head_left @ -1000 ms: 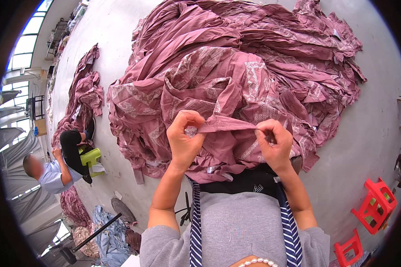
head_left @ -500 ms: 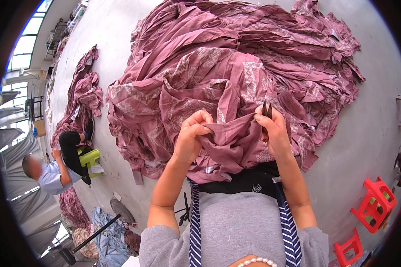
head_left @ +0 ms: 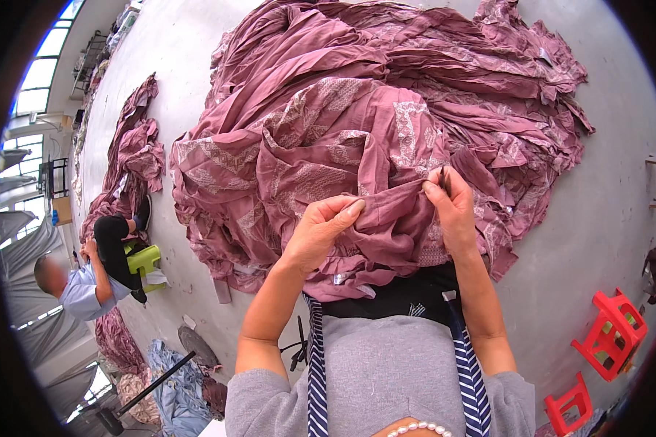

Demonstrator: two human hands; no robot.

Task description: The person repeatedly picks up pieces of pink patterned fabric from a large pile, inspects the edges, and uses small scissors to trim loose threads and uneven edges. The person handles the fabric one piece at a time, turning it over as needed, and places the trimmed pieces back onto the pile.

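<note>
A large heap of dusty-pink fabric with white patterned bands (head_left: 291,54) spreads in front of me and over my lap. My left hand (head_left: 321,229) pinches the edge of a garment (head_left: 393,215) between thumb and forefinger. To the right, my right hand (head_left: 453,207) grips the same edge with thumb and fingertips. Dark thread snips (head_left: 442,177) sit inside that right hand, and only a bit of their blades shows. Between both hands the edge is drawn fairly straight, with the cloth hanging in folds below it.
Two red plastic stools (head_left: 611,331) stand at the lower right. At the left a person (head_left: 87,288) sits on a green stool (head_left: 146,261) beside a long strip of pink cloth (head_left: 135,146). Blue cloth (head_left: 175,393) lies by a black pole (head_left: 157,382).
The snips' blades, which pointed up plainly from my right hand, are now mostly hidden in it. My left hand has turned and shifted slightly right and down along the fabric edge.
</note>
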